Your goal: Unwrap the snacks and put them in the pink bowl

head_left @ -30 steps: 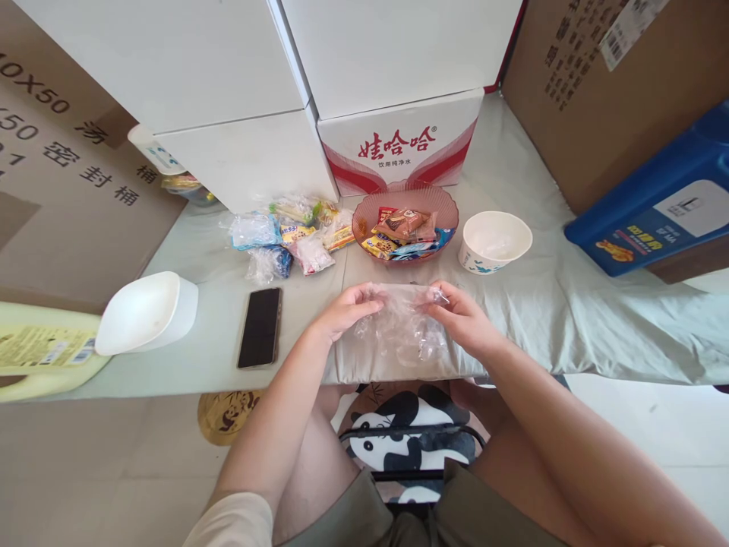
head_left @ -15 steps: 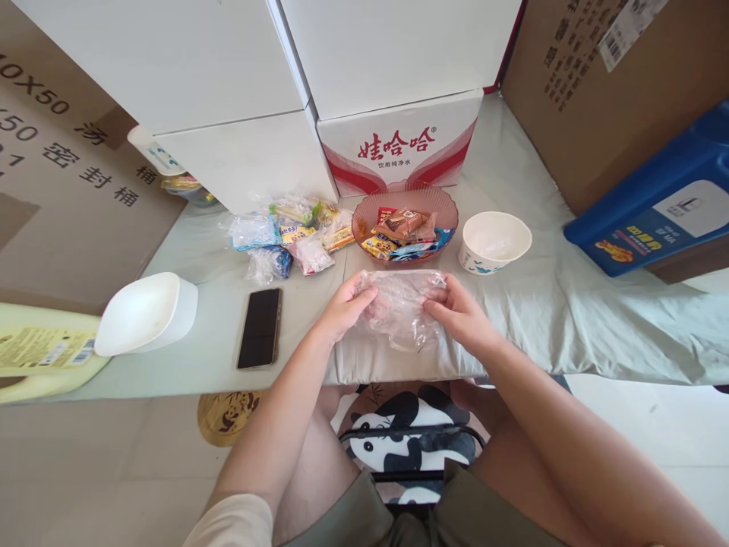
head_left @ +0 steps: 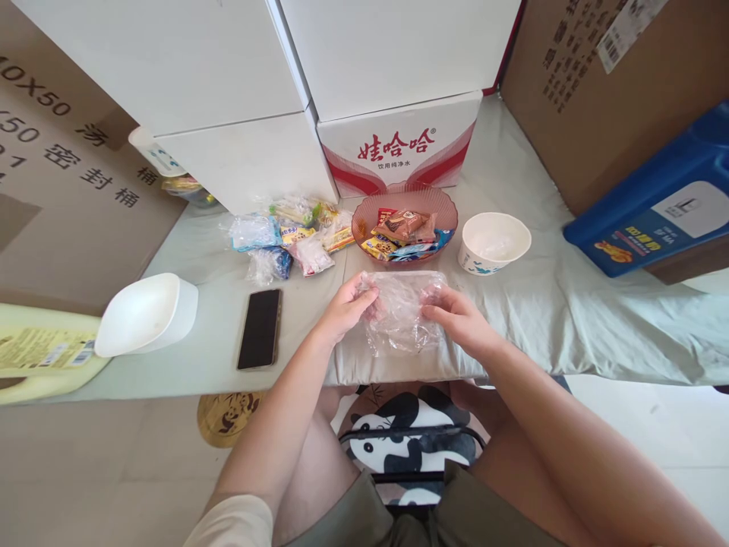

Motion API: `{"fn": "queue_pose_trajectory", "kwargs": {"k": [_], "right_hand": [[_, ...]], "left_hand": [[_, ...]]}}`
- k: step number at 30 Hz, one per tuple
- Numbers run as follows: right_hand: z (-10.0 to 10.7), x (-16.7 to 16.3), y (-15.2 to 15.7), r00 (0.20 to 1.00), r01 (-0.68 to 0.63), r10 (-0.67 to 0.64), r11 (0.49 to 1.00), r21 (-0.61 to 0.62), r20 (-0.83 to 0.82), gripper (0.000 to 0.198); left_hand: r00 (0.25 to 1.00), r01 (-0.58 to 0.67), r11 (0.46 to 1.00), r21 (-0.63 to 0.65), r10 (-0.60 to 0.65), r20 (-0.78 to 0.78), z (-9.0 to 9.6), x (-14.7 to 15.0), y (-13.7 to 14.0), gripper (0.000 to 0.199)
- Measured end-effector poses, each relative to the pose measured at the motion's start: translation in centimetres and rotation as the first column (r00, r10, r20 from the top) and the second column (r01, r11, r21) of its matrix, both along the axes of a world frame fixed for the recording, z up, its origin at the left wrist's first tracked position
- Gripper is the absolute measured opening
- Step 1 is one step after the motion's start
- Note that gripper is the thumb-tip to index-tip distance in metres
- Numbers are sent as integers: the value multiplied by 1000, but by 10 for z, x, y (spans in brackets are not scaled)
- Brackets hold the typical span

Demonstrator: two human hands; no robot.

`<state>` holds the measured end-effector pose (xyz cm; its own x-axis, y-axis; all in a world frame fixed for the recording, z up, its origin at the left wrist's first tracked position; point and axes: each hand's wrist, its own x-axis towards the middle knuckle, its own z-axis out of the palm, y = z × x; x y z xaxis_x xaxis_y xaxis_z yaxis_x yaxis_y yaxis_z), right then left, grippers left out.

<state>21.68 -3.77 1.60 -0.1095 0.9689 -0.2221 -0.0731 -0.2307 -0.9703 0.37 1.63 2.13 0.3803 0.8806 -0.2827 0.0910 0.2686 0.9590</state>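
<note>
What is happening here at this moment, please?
A seated person holds a thin, clear plastic bag between the left hand and the right hand, near the table's front edge. Just behind it stands a pink bowl with wrapped snacks in it. More packets lie to its left, and a white paper bowl stands to its right.

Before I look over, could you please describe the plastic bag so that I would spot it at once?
Start at the white box with red lettering, then come forward to the pink bowl. Just nearer than that bowl, the left hand and right hand hold the plastic bag between them. It is see-through and crumpled, showing no coloured print, unlike the snack packets beside the bowl.
</note>
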Motion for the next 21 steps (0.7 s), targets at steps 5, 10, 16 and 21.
{"fn": "queue_pose_trajectory", "kwargs": {"k": [5, 10, 16, 21], "right_hand": [[4, 0, -2, 1000, -11, 11, 1000, 18, -28, 18], [2, 0, -2, 997, -38, 40, 999, 28, -66, 19], [0, 1, -2, 998, -46, 47, 998, 37, -39, 20], [-1, 1, -2, 998, -41, 43, 999, 34, -47, 20]], "left_hand": [[1000, 3, 1000, -8, -3, -6, -3, 1, 1, 42], [1000, 27, 1000, -13, -27, -6, -4, 1, 0, 41], [999, 36, 999, -17, -36, -4, -6, 1, 1, 42], [999, 32, 999, -23, -32, -5, -6, 1, 1, 43]]}}
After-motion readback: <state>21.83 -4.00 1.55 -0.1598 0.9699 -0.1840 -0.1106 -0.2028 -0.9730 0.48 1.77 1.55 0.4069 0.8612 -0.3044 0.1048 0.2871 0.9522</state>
